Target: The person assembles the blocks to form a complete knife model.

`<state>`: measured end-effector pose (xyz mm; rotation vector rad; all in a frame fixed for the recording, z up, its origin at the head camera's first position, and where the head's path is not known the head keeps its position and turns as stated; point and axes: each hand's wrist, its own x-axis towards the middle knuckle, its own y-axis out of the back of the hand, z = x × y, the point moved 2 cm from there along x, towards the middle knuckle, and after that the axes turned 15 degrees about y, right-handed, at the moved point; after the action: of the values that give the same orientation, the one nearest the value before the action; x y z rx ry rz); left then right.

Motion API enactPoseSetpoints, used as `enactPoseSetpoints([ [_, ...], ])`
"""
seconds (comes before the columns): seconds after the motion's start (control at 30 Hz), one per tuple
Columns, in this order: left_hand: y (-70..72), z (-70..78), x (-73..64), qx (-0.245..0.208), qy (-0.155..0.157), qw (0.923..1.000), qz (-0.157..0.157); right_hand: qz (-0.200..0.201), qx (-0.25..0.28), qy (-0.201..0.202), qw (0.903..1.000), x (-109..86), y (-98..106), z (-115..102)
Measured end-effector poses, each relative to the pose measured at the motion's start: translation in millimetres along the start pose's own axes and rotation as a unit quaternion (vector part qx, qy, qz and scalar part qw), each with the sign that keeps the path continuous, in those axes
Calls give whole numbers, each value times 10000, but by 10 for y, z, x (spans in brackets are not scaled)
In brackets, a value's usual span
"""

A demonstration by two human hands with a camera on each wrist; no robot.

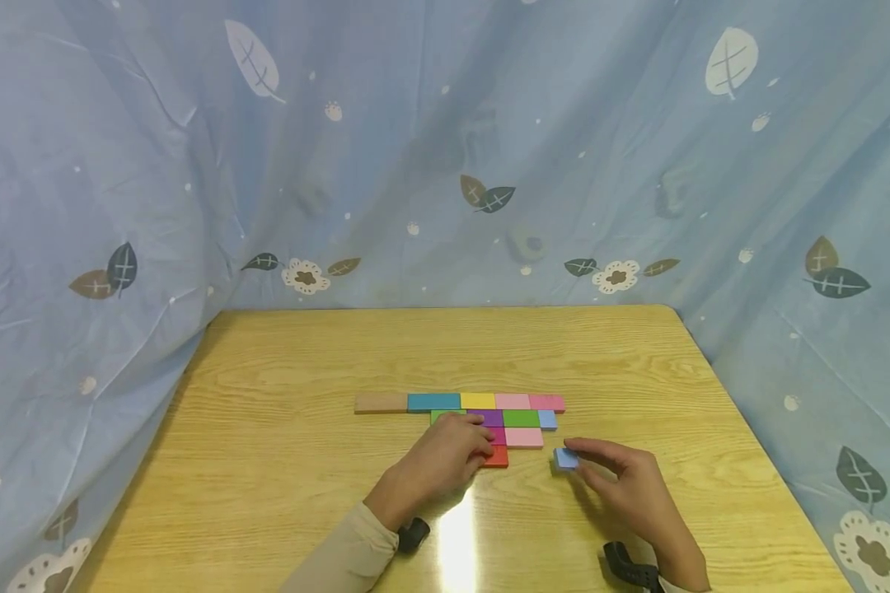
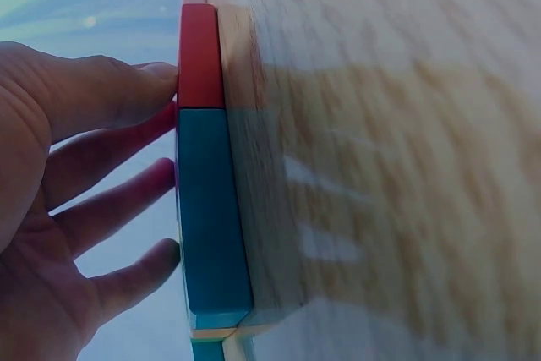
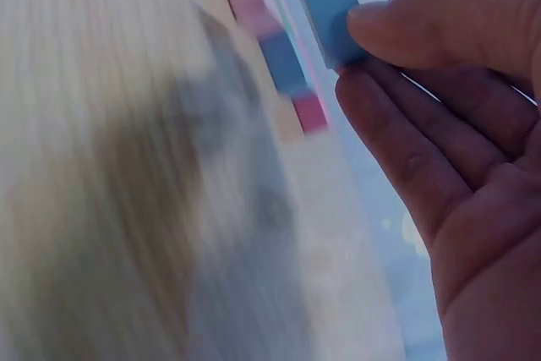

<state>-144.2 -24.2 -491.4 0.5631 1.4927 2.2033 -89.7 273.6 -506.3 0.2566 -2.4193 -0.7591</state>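
Note:
My left hand (image 1: pixel 452 453) lies over the left part of a flat arrangement of coloured blocks and hides some of them. In the left wrist view its spread fingers touch the block tops, the thumb at a red block (image 2: pixel 199 57) beside a teal block (image 2: pixel 213 209). To the right of the rows, my right hand (image 1: pixel 626 486) pinches a small light blue block (image 1: pixel 565 459) between thumb and fingers. That block (image 3: pixel 328 10) shows above the tabletop in the right wrist view. Closest to it are a pink block (image 1: pixel 524 437) and another light blue block (image 1: pixel 548 420).
The far row holds a plain wooden block (image 1: pixel 381 402), a blue block (image 1: pixel 433 402), a yellow block (image 1: pixel 478 401) and pink ones. Purple and green blocks lie in the row before it. A patterned blue curtain (image 1: pixel 415 123) surrounds the wooden table (image 1: pixel 282 362).

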Motion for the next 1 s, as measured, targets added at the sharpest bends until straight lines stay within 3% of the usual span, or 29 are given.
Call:
enactPoseSetpoints([
  [0.17, -2, 2, 14, 59, -2, 10000, -28, -238, -509, 249, 9981, 189, -195, -88],
  [0.37, -17, -6, 25, 70, -107, 9999, 45, -479, -767, 558, 9943, 337, -376, -159],
  [0.67, -13, -20, 26, 90, -214, 9997, 96, -718, -995, 631, 9904, 409, -498, -225],
  [1.0, -21, -33, 33, 106, -100, 9999, -4, -567, -1447, 1045, 9823, 437, -601, -217],
])
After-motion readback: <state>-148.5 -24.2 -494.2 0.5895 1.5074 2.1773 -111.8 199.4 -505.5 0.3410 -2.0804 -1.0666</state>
